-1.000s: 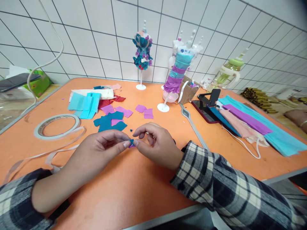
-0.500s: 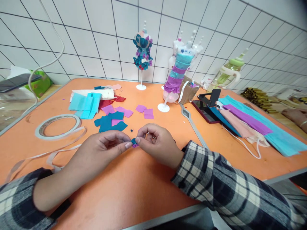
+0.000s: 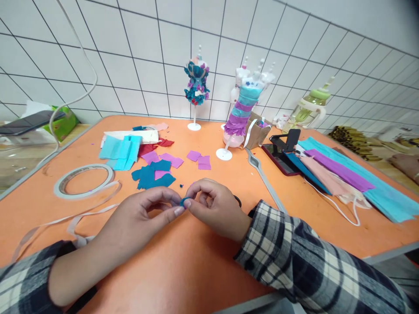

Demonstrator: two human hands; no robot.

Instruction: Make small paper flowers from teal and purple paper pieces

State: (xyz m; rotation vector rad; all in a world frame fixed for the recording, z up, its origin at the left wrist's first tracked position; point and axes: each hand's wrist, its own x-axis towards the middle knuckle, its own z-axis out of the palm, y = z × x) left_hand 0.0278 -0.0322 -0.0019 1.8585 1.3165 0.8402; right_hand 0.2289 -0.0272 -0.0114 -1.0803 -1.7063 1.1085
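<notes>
Between my two hands is a small crumpled piece of teal crepe paper [image 3: 184,201]. My left hand [image 3: 149,209] pinches it from the left with thumb and forefinger. From the other side, the thumb and forefinger of my right hand [image 3: 214,207] close on the same piece. My fingertips hide most of it. Just beyond lie torn teal paper pieces [image 3: 149,175] and purple paper squares [image 3: 204,162], flat on the orange table [image 3: 157,270].
A roll of double-sided tape [image 3: 59,187] lies left, near folded light-blue paper [image 3: 126,152]. Behind stand a teal-decorated mannequin [image 3: 197,85] and a purple-and-blue one [image 3: 240,117]. To the right are a phone [image 3: 278,162], long paper strips [image 3: 340,172] and a green-lidded bottle [image 3: 309,109].
The view has tilted up slightly, so things sit lower in the picture. My fingers keep hold of the teal paper, and less of it shows; the purple bit below it is now barely visible.
</notes>
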